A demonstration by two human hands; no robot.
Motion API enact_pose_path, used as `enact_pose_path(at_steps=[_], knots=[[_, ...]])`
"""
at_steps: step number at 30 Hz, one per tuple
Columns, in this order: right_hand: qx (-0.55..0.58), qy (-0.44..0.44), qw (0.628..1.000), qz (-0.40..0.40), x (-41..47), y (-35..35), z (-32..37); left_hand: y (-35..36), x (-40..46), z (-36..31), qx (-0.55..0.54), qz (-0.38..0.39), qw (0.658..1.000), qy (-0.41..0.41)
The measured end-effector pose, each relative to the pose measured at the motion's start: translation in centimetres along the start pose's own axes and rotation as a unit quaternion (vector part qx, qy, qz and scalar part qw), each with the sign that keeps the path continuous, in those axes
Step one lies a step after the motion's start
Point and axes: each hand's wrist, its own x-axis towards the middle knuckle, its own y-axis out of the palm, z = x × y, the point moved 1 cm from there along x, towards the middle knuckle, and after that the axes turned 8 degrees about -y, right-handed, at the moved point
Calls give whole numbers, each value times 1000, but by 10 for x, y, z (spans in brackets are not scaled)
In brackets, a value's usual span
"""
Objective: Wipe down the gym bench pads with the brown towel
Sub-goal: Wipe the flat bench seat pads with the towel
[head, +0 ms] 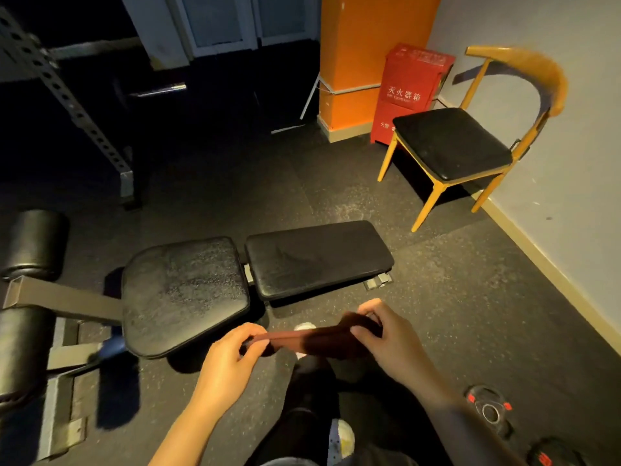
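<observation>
A black gym bench lies in front of me with two pads. The wider seat pad (184, 294) is on the left and looks dusty. The longer back pad (317, 258) is on the right. The brown towel (322, 338) is stretched in the air between my hands, just in front of the bench's near edge. My left hand (232, 356) pinches the towel's left end. My right hand (386, 334) grips its bunched right end. The towel touches neither pad.
Black leg rollers (32, 243) and the bench's steel frame (60, 299) stand at the left. A wooden chair (453, 142) and a red fire-extinguisher box (411, 92) are against the far right wall. Weight plates (489, 410) lie on the rubber floor at my right.
</observation>
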Motion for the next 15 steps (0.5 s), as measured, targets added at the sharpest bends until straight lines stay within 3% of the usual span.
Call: enact_pose_path(at_steps=[8, 15], knots=[[-29, -39, 998, -43, 131, -47, 13, 12, 132, -22, -92, 44, 994, -25], [-87, -99, 991, -5, 265, -48, 81, -33, 236, -23, -174, -34, 982, -60]])
